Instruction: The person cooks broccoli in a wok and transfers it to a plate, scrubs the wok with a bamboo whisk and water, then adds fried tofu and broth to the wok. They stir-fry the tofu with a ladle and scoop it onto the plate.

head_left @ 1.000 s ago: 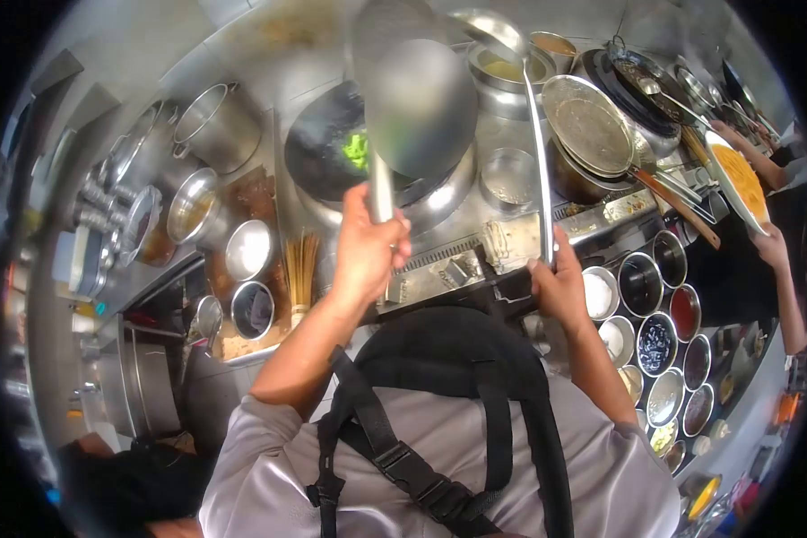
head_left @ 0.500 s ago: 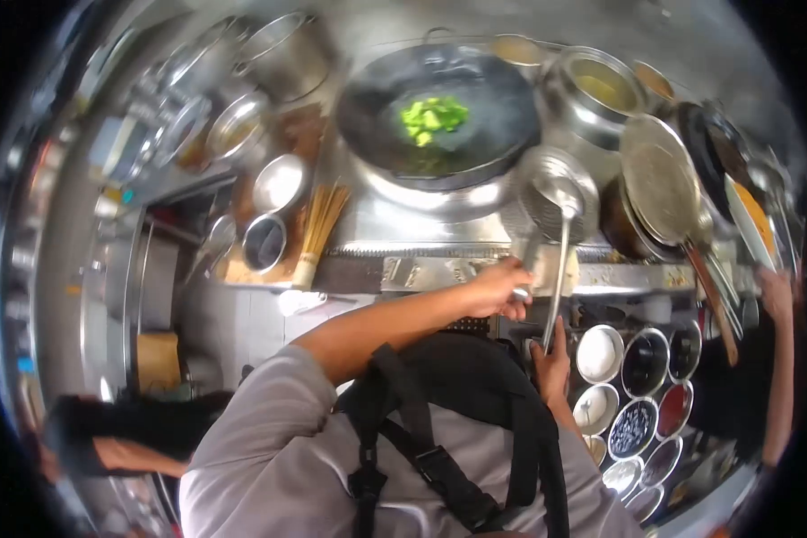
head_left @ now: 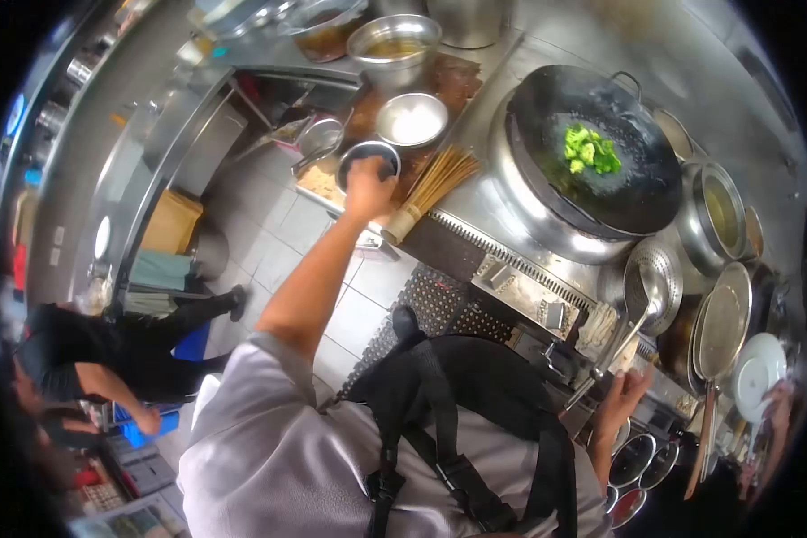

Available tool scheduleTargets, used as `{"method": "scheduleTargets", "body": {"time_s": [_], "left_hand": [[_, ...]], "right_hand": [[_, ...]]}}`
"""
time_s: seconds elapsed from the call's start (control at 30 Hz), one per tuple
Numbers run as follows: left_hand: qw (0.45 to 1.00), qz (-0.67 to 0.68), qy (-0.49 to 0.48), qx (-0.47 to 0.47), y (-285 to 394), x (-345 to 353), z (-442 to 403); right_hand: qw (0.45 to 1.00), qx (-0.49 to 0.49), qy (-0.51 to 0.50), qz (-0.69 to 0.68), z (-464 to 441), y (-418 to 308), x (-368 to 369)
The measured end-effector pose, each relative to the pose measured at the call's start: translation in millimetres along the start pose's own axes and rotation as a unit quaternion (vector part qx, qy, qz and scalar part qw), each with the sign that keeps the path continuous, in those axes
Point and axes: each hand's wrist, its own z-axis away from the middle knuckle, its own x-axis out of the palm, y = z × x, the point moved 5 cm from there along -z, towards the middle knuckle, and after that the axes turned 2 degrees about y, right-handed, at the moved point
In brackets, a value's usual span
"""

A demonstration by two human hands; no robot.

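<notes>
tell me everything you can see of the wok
The wok is wide, round and dark, apparently metal, with a loop handle on its far rim. It sits on a shiny metal ring, its surface glossy in patches. Chopped green vegetables lie in a small heap inside. Neither the left hand nor right hand touches it.

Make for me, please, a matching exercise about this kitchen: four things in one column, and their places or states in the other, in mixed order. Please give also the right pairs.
Things:
1. green vegetables
2. left hand
3. bundle of sticks
4. right hand

Places or states:
A. between the dark bowl and the black wok
B. beside the handle of the ladle, fingers spread
C. lying inside the wok
D. reaching into the dark bowl

Right pairs: 1-C, 2-D, 3-A, 4-B
</notes>
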Motion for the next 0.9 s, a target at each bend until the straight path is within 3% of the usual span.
{"method": "scheduleTargets", "body": {"time_s": [0.07,0.13,0.27,0.33,0.4,0.47,0.5,0.6,0.63,0.7,0.73,0.8,0.87,0.9], "left_hand": [[0.995,-0.049,-0.069,-0.059,-48.6,14.9,-19.9],[0.987,-0.072,-0.114,-0.086,-52.6,22.0,-28.6],[0.959,-0.138,-0.21,-0.128,-65.1,42.7,-36.8],[0.961,-0.144,-0.194,-0.133,-82.2,58.0,-42.5],[0.968,-0.081,-0.2,-0.131,-81.1,41.8,-45.3],[0.992,0.011,-0.118,-0.049,-76.6,21.0,-48.5],[0.99,0.064,-0.101,-0.069,-71.2,2.2,-50.7],[0.931,0.344,-0.056,-0.11,-64.9,-49.2,-44.1],[0.928,0.351,-0.039,-0.123,-62.1,-75.0,-36.3],[0.806,0.553,-0.05,-0.204,-64.5,-115.5,-12.1],[0.708,0.654,-0.054,-0.261,-68.3,-131.4,7.5],[0.55,0.781,-0.065,-0.289,-84.4,-153.9,49.2],[0.419,0.846,-0.076,-0.321,-109.0,-161.8,99.8],[0.398,0.859,-0.062,-0.317,-109.0,-173.9,122.9]], "right_hand": [[0.999,-0.042,0.013,0.02,-9.4,-57.4,12.9],[0.996,-0.089,0.01,0.022,-12.2,-107.0,32.8],[0.977,-0.187,-0.099,-0.022,2.8,-151.0,92.4],[0.965,-0.216,-0.147,0.002,12.8,-159.6,124.1],[0.954,-0.223,-0.199,-0.033,26.3,-171.3,158.4],[0.945,-0.223,-0.237,-0.01,37.5,-183.1,189.4],[0.938,-0.227,-0.261,-0.006,43.7,-191.8,205.0],[0.917,-0.252,-0.309,-0.026,57.4,-215.7,247.7],[0.904,-0.26,-0.337,-0.025,62.6,-224.4,262.8],[0.893,-0.267,-0.36,-0.047,68.4,-235.1,286.0],[0.878,-0.275,-0.39,-0.047,71.1,-236.3,297.6],[0.855,-0.289,-0.424,-0.074,78.9,-244.1,317.8],[0.832,-0.308,-0.454,-0.084,85.4,-250.8,332.7],[0.816,-0.32,-0.473,-0.088,88.5,-253.3,337.9]]}}
